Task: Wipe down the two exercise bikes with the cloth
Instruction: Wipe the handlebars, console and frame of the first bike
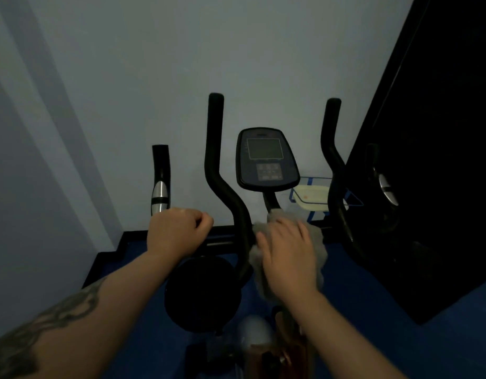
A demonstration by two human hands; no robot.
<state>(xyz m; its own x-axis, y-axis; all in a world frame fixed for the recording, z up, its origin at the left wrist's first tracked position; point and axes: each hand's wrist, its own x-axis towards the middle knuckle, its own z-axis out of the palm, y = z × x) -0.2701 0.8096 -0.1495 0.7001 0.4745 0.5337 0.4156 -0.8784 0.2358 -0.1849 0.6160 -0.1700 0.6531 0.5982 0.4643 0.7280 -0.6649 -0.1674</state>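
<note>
Head view — right hand (288,255) flat on cloth (319,250); left hand (179,231) grips handlebar (222,173).

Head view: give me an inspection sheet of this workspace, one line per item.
Surface: blue floor under the bike, with a black border along the wall.
Job's things: bike with console and two black handlebars; grey cloth pressed against the post below the console.
Clutter: pale tray in a blue-edged holder behind the bike.
Hands: left hand, fingers curled, on the bike's crossbar; right hand, fingers straight, flat on the cloth.
Cables: nothing seen.
Surroundings: pale wall; dark panel on the right; chrome-banded grip on the left; lighting dim.
</note>
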